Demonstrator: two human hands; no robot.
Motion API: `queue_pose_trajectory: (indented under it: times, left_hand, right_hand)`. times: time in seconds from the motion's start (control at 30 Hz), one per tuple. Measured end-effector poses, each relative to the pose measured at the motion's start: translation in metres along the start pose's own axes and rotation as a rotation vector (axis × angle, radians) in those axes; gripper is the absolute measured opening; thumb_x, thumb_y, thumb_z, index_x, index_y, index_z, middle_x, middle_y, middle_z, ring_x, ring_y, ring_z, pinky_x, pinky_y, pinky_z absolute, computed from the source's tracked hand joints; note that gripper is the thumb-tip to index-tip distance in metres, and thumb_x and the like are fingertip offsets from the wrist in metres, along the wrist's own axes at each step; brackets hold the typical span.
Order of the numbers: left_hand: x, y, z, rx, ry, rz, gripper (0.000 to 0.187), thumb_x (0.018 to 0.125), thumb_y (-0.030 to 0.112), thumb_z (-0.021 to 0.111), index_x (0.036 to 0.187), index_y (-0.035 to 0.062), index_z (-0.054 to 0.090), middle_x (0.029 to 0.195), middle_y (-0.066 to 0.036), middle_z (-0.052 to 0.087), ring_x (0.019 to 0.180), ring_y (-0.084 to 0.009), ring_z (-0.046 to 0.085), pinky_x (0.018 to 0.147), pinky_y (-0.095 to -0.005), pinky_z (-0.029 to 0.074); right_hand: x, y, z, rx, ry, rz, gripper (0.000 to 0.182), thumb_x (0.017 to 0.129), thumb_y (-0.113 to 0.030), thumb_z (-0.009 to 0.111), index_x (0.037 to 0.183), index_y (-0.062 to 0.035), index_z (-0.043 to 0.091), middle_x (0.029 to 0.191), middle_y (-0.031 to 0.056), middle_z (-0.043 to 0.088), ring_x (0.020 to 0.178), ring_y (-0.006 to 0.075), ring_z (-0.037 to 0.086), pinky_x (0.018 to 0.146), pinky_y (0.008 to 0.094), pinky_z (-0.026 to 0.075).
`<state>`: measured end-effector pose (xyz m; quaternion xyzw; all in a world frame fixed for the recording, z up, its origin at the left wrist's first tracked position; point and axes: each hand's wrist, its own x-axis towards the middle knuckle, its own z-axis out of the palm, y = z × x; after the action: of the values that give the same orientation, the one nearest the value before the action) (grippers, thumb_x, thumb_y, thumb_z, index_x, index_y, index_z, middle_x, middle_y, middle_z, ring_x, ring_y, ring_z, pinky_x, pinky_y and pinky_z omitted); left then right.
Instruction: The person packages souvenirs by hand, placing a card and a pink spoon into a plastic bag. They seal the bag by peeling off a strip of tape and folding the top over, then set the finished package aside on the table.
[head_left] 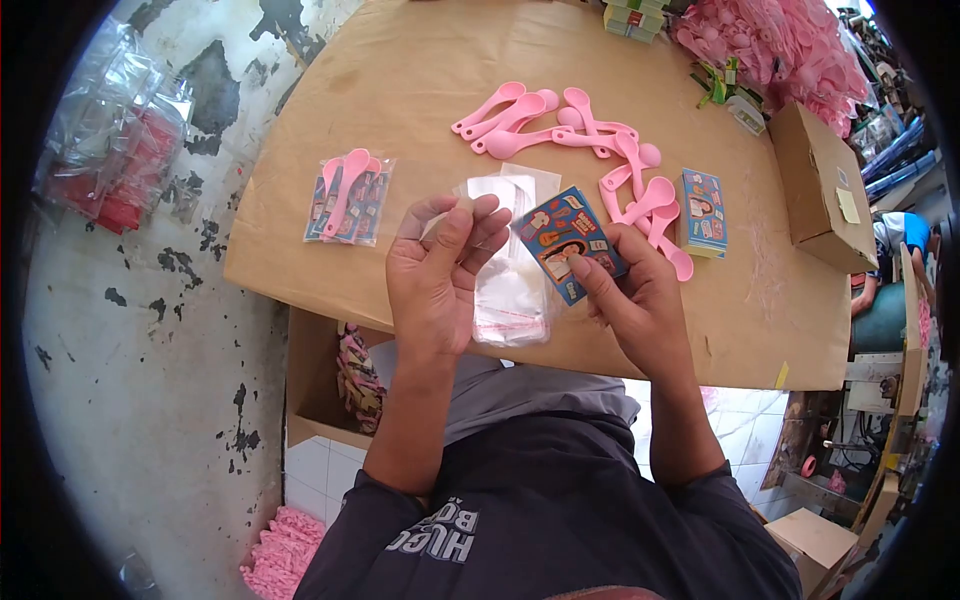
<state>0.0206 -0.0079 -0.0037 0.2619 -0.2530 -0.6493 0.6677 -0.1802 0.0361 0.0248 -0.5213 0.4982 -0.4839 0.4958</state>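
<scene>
My left hand (443,265) is closed in a pinch on a clear plastic bag (385,190), which is thin and hard to make out. In my right hand (640,300) is a blue printed card (568,240), held tilted between thumb and fingers. Beneath and between the hands lies a stack of clear plastic bags (512,300). To the left are filled bags (345,205) with pink spoons and blue cards. Loose pink spoons (520,140) are scattered beyond my hands. A stack of blue cards (704,210) sits right of the spoons.
A cardboard box (820,190) stands at the table's (380,60) right edge. Behind it is a large heap of bagged pink items (780,45). Clear bags (115,130) hang on the wall at left. Another person's arm (864,295) shows at far right.
</scene>
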Motion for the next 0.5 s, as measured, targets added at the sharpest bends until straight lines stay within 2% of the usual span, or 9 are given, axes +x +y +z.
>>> queue_pose_trajectory:
  times: [0.2, 0.5]
  left_hand:
    - [0.005, -0.005, 0.007, 0.148, 0.016, 0.075, 0.018, 0.099, 0.008, 0.069, 0.113, 0.002, 0.061, 0.101, -0.022, 0.076, 0.094, -0.0282, 0.076, 0.082, -0.035, 0.066]
    - [0.007, -0.015, 0.028, 0.045, 0.045, 0.004, 0.015, 0.098, 0.006, 0.07, 0.11, -0.0003, 0.063, 0.103, -0.02, 0.076, 0.094, -0.0252, 0.076, 0.086, -0.0362, 0.064]
  right_hand:
    - [0.004, -0.004, -0.003, 0.117, -0.019, 0.045, 0.026, 0.101, -0.02, 0.07, 0.115, 0.0016, 0.065, 0.084, 0.0004, 0.066, 0.064, 0.0026, 0.057, 0.056, 0.0189, 0.046]
    - [0.009, 0.0, 0.0, 0.089, 0.054, 0.008, 0.021, 0.102, -0.019, 0.068, 0.111, -0.0008, 0.066, 0.082, -0.0004, 0.065, 0.064, 0.0023, 0.056, 0.055, 0.0191, 0.045]
